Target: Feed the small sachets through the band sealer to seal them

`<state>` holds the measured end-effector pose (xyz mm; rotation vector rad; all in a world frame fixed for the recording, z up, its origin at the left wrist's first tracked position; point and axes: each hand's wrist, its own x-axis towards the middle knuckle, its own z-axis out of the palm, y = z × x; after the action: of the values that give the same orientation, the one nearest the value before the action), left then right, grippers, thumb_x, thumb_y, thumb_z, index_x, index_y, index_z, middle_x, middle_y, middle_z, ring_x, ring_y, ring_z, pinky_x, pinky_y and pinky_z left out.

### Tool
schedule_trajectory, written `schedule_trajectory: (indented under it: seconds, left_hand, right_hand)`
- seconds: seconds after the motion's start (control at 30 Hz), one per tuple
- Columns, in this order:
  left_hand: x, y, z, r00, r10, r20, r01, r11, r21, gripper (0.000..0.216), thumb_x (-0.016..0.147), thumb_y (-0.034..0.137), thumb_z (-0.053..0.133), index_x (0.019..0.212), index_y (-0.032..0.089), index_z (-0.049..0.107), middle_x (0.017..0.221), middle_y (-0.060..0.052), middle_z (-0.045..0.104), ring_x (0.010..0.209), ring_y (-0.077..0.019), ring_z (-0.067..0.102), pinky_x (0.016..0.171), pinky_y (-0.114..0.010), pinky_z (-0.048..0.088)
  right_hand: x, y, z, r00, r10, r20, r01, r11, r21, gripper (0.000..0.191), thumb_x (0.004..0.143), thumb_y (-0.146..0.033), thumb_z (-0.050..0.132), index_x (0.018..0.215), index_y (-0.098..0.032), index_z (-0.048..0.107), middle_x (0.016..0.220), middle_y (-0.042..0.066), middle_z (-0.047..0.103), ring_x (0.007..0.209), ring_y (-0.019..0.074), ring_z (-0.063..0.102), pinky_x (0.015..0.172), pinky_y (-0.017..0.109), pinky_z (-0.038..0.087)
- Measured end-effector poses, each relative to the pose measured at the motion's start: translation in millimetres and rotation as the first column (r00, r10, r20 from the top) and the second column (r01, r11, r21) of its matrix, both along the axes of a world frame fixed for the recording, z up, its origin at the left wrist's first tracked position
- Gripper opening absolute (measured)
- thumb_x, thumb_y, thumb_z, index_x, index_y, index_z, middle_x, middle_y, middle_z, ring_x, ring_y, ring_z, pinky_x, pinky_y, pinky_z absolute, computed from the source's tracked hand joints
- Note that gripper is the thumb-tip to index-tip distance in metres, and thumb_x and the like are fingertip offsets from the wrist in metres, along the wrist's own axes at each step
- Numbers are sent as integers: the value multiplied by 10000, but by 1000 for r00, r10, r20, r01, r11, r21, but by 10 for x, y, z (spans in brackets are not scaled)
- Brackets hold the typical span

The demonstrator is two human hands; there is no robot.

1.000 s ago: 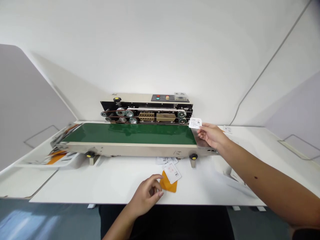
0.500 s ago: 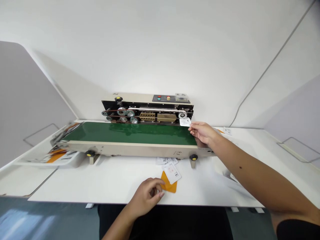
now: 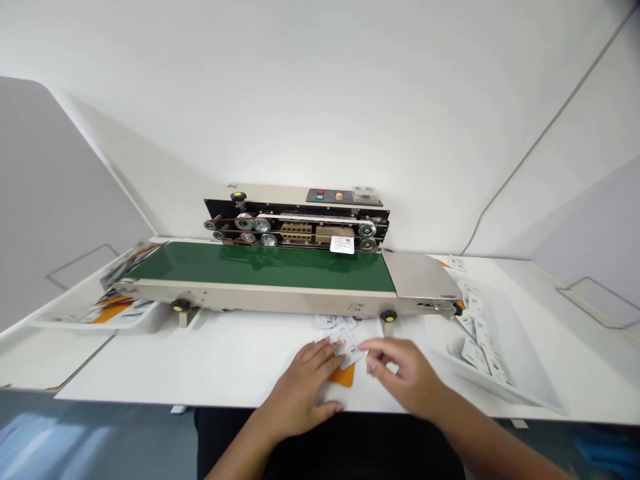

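Conveyor belt [image 3: 260, 265] smooth and glossy; end plate [image 3: 423, 275] bare metal, dull sheen. Rollers [image 3: 261, 225] shiny metal; right-hand bin [image 3: 533, 383] smooth, plastic-looking. Surface [image 3: 235, 367] smooth, faintly satin; orange packet [image 3: 343, 378] smooth, matt to the eye.

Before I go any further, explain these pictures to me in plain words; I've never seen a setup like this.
There is no robot here: these are a person's bare hands, seen by one camera worn on the head, looking forward and down. Across the white flat table stands a long green conveyor belt, backed by a beige-and-black machine with metal wheels. A small white printed rectangle is at the belt's far edge. At the ends are two white plastic trays of flat printed pieces.

In front, the left hand rests its fingers on a white printed card overlapping an orange flat piece. The right hand is beside that card; contact is unclear. Neither hand visibly lifts anything.
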<state>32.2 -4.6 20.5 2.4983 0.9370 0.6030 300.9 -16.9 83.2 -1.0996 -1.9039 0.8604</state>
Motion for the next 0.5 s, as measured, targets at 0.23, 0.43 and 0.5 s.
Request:
schedule_trajectory:
  seconds: [0.23,0.43,0.5]
  left_hand:
    - [100,23,64,992,-109,-59,102,989,-108,680,834,400,813,1467,350,567,1483,-70,629,1393,-313,560,1255,-561,272]
    - [83,-38,185,972,-231,32,233,968,-92,316,1002,324,626,1307,320,710,1192,-69,784,1169,-268,686,1160,-462,425]
    - [44,-39,125,968,-241,76,246,967,-64,299,1036,296,568,1292,302,722,1165,-82,790,1141,-269,696,1075,-436,500]
  right_hand:
    - [-228,-156,-709,999,-17,28,7,950,311,270,1005,-204,511,1179,-217,716,855,59,750,750,186,693,724,328,572]
    - [-196,-68,-780,999,24,36,-34,948,317,251,1004,-230,523,1177,-210,702,964,81,738,874,219,667,792,383,576]
    - [-196,-48,-741,992,116,58,-129,935,330,319,998,-320,569,1285,-211,658,1105,103,727,1003,249,650,896,442,564]
